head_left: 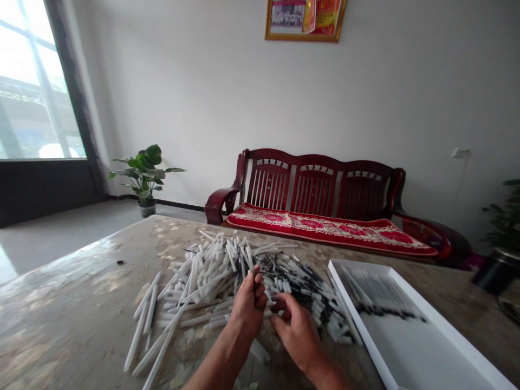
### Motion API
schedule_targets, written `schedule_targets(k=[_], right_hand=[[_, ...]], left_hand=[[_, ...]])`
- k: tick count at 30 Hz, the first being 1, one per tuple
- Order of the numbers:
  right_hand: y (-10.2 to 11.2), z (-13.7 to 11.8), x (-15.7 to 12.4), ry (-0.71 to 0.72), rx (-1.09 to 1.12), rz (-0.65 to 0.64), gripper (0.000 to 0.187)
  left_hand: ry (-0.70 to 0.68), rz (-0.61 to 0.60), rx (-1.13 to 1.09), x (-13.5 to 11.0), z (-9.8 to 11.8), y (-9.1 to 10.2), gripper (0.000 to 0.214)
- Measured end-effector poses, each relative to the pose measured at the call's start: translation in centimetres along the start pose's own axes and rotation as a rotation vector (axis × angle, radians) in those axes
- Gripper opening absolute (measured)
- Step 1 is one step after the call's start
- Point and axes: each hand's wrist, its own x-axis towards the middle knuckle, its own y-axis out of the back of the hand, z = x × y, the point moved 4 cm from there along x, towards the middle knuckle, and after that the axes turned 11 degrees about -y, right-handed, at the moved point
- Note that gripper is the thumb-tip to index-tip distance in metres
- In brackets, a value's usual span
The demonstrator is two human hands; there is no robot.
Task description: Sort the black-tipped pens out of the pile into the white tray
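Note:
My left hand [249, 306] is closed, thumb uppermost, over the near edge of a pile of pen parts. Something thin and dark shows at its fingertips, too small and blurred to name. Just right of it, my right hand [296, 330] has half-bent fingers, with the thumb apart from them; nothing is plainly held there. Behind both hands lie many translucent white pen barrels [195, 276], heaped on the left. Dark-tipped, thin pen pieces [300, 276] are spread to the right of the heap, with short whitish pieces among them.
A shallow white tray [447, 322] at right holds a row of pale, dark-ended pens [377, 292]. Several loose barrels lie at the left of the patterned table [69, 325]. Beyond it stand a dark red wooden bench [317, 187] and a potted plant [145, 173].

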Motion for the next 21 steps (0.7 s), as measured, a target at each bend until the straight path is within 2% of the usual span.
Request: schedule_targets(k=[2, 5, 8, 13, 16, 21], right_hand=[[-0.3, -0.2, -0.3, 0.005, 0.008, -0.041, 0.026], [-0.6, -0.2, -0.4, 0.022, 0.095, -0.072, 0.022], [-0.7, 0.0, -0.3, 0.026, 0.14, -0.064, 0.02], [-0.7, -0.2, -0.3, 0.05, 0.127, -0.079, 0.026], [-0.4, -0.1, -0.2, 0.064, 0.069, -0.015, 0.021], [1.0, 0.2, 0.3, 0.167, -0.054, 0.15, 0.005]], left_hand=[[0.046, 0.033, -0.078, -0.1, -0.3, 0.1, 0.009], [0.092, 0.081, -0.156, -0.2, -0.8, 0.4, 0.018], [0.122, 0.116, -0.199, -0.3, -1.2, 0.6, 0.017], [0.127, 0.155, -0.225, -0.3, -1.2, 0.9, 0.019], [0.142, 0.147, -0.22, -0.4, -1.7, 1.0, 0.018], [0.231, 0.14, -0.172, -1.5, -3.5, 0.9, 0.02]])
